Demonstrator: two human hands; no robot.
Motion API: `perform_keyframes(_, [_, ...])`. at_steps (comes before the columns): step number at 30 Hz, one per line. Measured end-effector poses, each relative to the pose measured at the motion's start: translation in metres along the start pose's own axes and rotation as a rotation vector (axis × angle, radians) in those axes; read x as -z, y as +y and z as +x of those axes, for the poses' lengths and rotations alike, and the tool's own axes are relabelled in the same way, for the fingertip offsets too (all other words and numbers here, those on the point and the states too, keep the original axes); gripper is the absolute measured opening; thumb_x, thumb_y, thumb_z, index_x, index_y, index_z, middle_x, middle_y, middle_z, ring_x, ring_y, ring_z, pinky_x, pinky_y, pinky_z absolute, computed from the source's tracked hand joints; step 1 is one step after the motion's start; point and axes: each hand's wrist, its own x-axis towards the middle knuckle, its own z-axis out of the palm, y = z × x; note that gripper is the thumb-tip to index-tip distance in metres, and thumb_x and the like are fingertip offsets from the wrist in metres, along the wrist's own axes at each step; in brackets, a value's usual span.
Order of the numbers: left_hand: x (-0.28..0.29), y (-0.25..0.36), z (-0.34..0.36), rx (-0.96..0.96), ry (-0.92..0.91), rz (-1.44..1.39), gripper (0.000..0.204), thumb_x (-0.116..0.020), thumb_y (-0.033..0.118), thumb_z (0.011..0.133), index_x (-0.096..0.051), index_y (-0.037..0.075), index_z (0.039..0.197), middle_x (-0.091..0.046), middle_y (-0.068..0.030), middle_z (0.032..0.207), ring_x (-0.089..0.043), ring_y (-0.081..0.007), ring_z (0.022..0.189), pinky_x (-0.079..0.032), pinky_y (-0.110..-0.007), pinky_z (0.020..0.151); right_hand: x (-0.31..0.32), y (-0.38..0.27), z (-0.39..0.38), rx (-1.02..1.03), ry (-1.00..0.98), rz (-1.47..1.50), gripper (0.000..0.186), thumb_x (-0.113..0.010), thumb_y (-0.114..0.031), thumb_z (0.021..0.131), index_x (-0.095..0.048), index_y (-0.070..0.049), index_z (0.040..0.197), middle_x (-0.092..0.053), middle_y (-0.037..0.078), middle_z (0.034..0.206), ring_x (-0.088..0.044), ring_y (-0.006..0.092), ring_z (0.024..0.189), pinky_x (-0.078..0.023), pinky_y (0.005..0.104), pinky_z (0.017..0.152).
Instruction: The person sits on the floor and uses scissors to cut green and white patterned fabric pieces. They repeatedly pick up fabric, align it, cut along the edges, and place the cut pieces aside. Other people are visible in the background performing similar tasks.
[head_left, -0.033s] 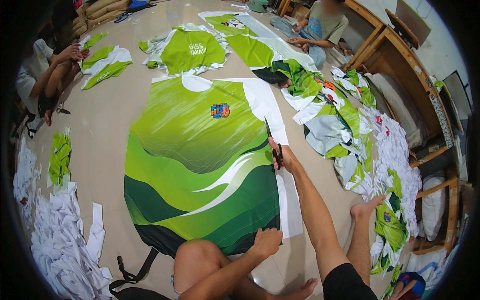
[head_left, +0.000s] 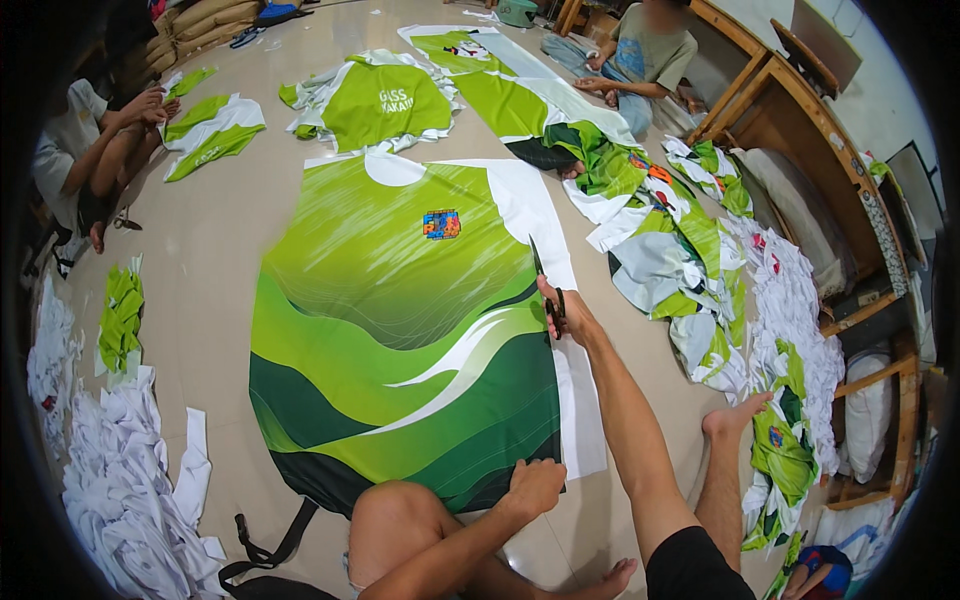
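A green shirt panel (head_left: 400, 270) with wavy dark green and white bands and a small colourful emblem lies spread on the floor before me. Along its right side runs a white fabric margin (head_left: 575, 400). My right hand (head_left: 572, 313) is closed round the handles of black scissors (head_left: 540, 266). Their blades point away from me along the line where green meets white, near the panel's upper right. At the panel's lower right corner, my left hand (head_left: 537, 487) is closed, fingers curled on the dark green edge beside my knee.
White scraps (head_left: 120, 480) heap up at left, and another white pile (head_left: 795, 310) lies at right. Crumpled green-and-white pieces (head_left: 670, 265) run down the right. Beyond the panel lies a green cut piece (head_left: 385, 100). One person (head_left: 640, 60) sits far right, another (head_left: 75, 140) far left.
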Motion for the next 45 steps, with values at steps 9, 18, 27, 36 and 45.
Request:
perform_keyframes(9, [-0.002,-0.005,0.004,-0.003,-0.060,-0.081,0.020,-0.064,0.003,0.079,-0.070,0.003,0.097,-0.068,-0.0181,0.107,-0.066,-0.0358,0.105,-0.048,-0.057,0.091,0.002,0.008,0.005,0.087,0.053,-0.096,0.050,-0.087,-0.040,0.075,-0.059,0.001,0.072,-0.060,0.010,0.061,-0.056,0.0166,0.043,-0.043,0.0302,0.040])
perform_keyframes(18, [0.020,-0.017,0.003,0.075,0.637,0.384,0.049,-0.065,0.009,0.082,-0.058,-0.001,0.130,-0.039,-0.0276,0.149,-0.040,-0.0464,0.138,-0.047,-0.065,0.095,0.030,0.102,-0.099,0.788,0.429,-0.708,0.035,-0.077,-0.019,0.081,-0.064,0.003,0.105,-0.067,0.023,0.078,-0.068,0.0370,0.070,-0.052,0.0433,0.065])
perform_keyframes(27, [0.023,0.018,-0.065,0.001,-0.238,0.198,0.048,-0.074,0.033,0.084,-0.067,-0.001,0.117,-0.065,-0.0242,0.122,-0.062,-0.0372,0.119,-0.056,-0.049,0.088,0.058,0.174,-0.301,0.252,-0.026,-0.765,0.041,-0.081,-0.026,0.082,-0.066,0.005,0.107,-0.069,0.017,0.077,-0.067,0.0261,0.069,-0.053,0.0352,0.067])
perform_keyframes(36, [0.040,-0.037,-0.015,-0.018,0.432,0.022,0.046,-0.079,0.024,0.077,-0.068,0.003,0.116,-0.068,-0.0211,0.113,-0.065,-0.0349,0.107,-0.053,-0.043,0.088,0.098,0.222,-0.348,0.207,0.179,-0.431,0.036,-0.079,-0.022,0.086,-0.069,0.008,0.102,-0.071,0.009,0.076,-0.062,0.0107,0.068,-0.050,0.0284,0.064])
perform_keyframes(45, [0.039,-0.048,0.012,0.059,0.472,0.244,0.097,-0.087,0.038,0.068,-0.042,0.000,0.144,-0.036,-0.0296,0.151,-0.034,-0.0470,0.140,-0.031,-0.059,0.113,0.083,0.164,-0.201,0.509,0.641,-0.481,0.034,-0.075,-0.019,0.082,-0.066,0.004,0.106,-0.066,0.019,0.073,-0.064,0.0283,0.064,-0.049,0.0389,0.061])
